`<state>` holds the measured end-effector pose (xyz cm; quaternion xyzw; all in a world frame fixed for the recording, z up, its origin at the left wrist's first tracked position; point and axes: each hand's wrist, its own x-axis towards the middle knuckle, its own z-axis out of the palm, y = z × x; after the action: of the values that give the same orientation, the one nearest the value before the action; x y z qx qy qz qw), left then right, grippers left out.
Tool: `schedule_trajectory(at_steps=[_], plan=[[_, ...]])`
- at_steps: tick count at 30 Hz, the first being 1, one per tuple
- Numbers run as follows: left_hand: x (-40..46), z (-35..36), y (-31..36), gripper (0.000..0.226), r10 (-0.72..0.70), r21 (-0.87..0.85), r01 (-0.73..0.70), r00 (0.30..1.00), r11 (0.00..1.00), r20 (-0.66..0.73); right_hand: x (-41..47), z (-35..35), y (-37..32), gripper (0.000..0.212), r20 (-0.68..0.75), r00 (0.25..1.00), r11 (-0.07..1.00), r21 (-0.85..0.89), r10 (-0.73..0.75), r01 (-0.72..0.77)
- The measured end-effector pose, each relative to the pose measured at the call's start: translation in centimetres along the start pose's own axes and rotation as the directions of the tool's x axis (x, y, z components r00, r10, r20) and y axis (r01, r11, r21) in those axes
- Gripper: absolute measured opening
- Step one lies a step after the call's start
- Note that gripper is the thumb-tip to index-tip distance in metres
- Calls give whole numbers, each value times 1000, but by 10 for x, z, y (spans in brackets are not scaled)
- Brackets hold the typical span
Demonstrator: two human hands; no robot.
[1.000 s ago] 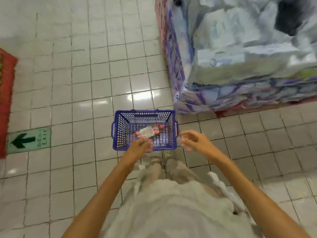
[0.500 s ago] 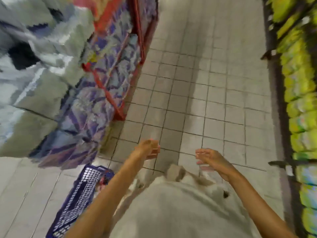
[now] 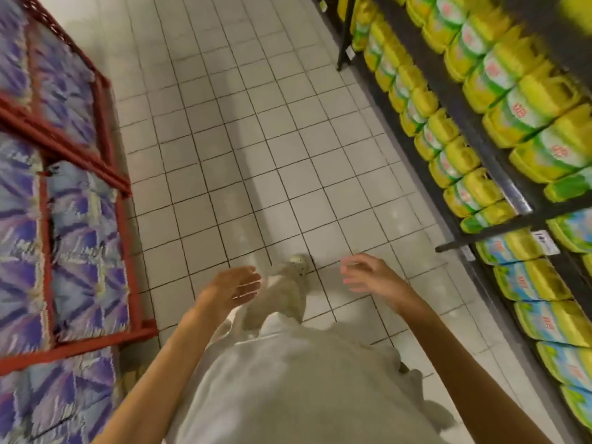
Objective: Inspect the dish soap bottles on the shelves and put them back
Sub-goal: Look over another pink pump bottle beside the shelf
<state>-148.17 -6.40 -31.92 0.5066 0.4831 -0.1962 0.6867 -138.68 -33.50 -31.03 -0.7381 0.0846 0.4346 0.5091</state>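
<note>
Both our hands are empty: the left hand [image 3: 235, 288] and the right hand [image 3: 368, 275] hang with loosely spread fingers over the tiled floor [image 3: 256, 139]. Yellow dish soap bottles [image 3: 448, 149] stand on the dark shelves [image 3: 499, 168] to our right, well apart from either hand. Risk: rapid head motion blurs labels, so a hurried reach could topple neighbouring bottles

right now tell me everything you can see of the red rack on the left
The red rack stands along the aisle's left side on the pale tiled floor. It looks like painted metal, with straight bars forming an open frame. Purple-and-white soft packs fill its bays, pressing against the bars. Motion blur hides finer detail. Neither hand touches it; the left hand hovers nearby over the floor.
</note>
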Motion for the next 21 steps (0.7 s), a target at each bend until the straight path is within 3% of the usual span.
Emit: schedule_trajectory(at_steps=[3,6,8,11,15,21], plan=[[44,59,93,18,31,98,-41,994,994,103,32,-49,-20,22,-112,993,998,53,47,-41],[72,131,176,20,66,239,-131,963,962,261,50,-100,-45,42,-213,963,926,370,167,-79],[82,180,217,21,52,344,-194,923,919,382,54,-131,-56,26,-248,947,854,518,205,-49],[100,244,255,20,-46,470,-220,869,855,492,63,-163,-59,17,-291,929,837,546,227,-34],[134,293,292,22,-127,553,-205,856,808,502,106,-212,-87,13,-386,890,817,576,242,28],[188,347,374,20,-38,497,-175,921,850,388,181,-314,-168,10,-456,886,858,486,90,163]])
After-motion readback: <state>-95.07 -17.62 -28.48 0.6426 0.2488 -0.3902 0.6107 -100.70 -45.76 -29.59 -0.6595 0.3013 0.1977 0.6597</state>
